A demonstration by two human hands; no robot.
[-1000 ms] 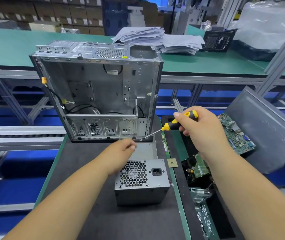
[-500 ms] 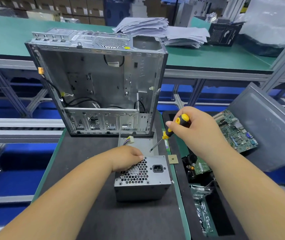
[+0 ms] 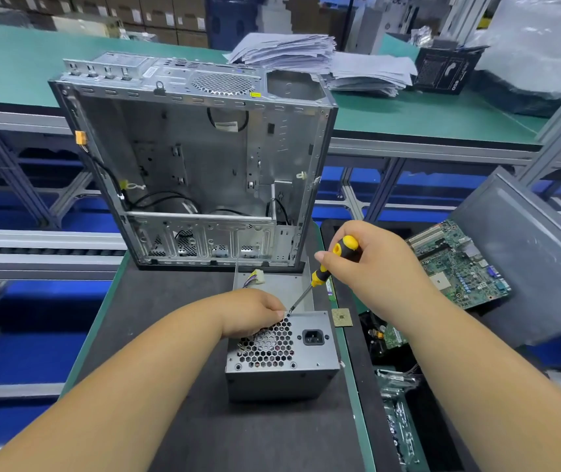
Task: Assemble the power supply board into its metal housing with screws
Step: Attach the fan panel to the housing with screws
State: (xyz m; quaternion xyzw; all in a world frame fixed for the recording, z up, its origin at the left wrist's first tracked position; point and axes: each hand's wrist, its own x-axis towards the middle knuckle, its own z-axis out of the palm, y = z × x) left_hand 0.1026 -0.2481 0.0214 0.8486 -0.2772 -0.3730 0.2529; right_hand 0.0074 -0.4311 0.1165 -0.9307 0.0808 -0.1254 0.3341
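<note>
Since the earlier frames, both hands have come nearer, from the foot of the open computer case (image 3: 197, 158) to the power supply box (image 3: 282, 356) on the dark mat (image 3: 156, 335), and the screwdriver tip now meets the box's far top edge. Left to right: the left hand (image 3: 251, 313) rests on the far left of the box over the fan grille, fingertips (image 3: 280, 314) bunched at the tip as if pinching a screw; the screw itself is too small to confirm. The screwdriver (image 3: 320, 274) slants down from upper right. The right hand (image 3: 371, 264) is curled around its yellow-and-black handle. A small square chip (image 3: 341, 317) lies just right of the box, and a green circuit board (image 3: 456, 264) sits farther right against a grey panel (image 3: 527, 253).

Risks, as judged: the slanted tool may slip out of the screw head and skid onto the grille or the left fingertips; a loosely held screw may drop through the grille holes or roll off the mat; pressure on the far edge may tip or slide the box, which is braced only by the left hand.

Hidden or unclear: the left palm and what it holds, the screw hole under the tip, the box's far side and the origin of the wire plug (image 3: 255, 278) behind it. Both forearms run off the near edge. The bin (image 3: 398, 396) at right holds parts too dark to identify.
</note>
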